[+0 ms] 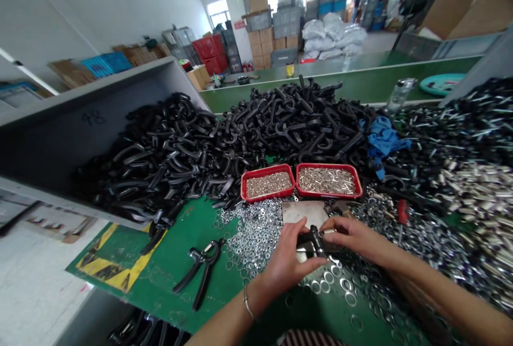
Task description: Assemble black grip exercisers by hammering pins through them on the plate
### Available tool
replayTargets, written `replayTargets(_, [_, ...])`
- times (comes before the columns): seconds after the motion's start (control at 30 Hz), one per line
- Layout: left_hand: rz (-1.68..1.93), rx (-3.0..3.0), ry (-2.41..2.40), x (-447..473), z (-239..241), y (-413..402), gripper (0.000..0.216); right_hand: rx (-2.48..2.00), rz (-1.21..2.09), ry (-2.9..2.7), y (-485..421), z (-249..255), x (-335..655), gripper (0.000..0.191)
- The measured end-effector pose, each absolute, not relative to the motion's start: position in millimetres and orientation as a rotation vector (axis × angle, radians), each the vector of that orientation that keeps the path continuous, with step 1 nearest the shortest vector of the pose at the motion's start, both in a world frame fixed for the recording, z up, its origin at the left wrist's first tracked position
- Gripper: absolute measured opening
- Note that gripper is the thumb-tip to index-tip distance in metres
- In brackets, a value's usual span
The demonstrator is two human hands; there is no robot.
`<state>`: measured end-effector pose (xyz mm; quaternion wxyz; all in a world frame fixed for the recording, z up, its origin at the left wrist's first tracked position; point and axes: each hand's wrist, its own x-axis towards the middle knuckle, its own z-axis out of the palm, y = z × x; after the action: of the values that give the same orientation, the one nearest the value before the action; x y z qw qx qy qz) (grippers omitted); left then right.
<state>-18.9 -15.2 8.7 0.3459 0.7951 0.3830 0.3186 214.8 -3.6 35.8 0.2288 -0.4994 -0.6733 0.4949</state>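
Note:
My left hand point(285, 252) is closed around a black plastic handle part point(314, 240), held over a metal plate point(302, 211) on the bench. Right beside it, the fingers of my right hand point(349, 233) pinch a small silvery ridged piece, seemingly a spring point(329, 232), against the end of the black part. To the left on the green bench top lies a hand gripper point(202, 267) with two black handles and a spring between them. My fingers partly hide the black part.
Beyond my hands stand a red tray of tiny metal pieces point(268, 182) and a red tray of metal pins point(327, 180). Black handles point(280, 122) are heaped behind. Washers point(256, 234) spread nearby; a red-handled screwdriver point(402, 212), blue cloth point(382, 140) and metal cylinders point(476, 191) are right.

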Motion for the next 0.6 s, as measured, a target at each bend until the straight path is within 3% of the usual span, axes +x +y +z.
replayTargets(0.07, [0.818, 2.119, 0.976, -24.4, 11.9, -12.6, 0.083, -1.392, 1.240, -1.849, -0.8, 34.5, 211.3, 0.025])
replayTargets(0.13, [0.785, 2.166, 0.961, -29.8, 18.5, 3.1, 0.079, -1.364, 0.907, -1.938, -2.4, 34.8, 210.5, 0.020])
replayTargets(0.27, [0.842, 2.286, 1.045, -30.3, 40.1, 86.6, 0.036, -1.228, 0.507, -2.060, -12.9, 39.0, 212.5, 0.022])
replayTargets(0.4, [0.783, 2.399, 1.281, -0.6, 46.8, 196.2, 0.027, -1.283, 0.589, -2.020, -26.9, 38.2, 208.5, 0.026])
replayTargets(0.6, [0.585, 2.469, 1.399, 60.2, 20.6, 269.6, 0.043, -1.488, 0.918, -1.663, -46.0, 15.1, 194.2, 0.024])
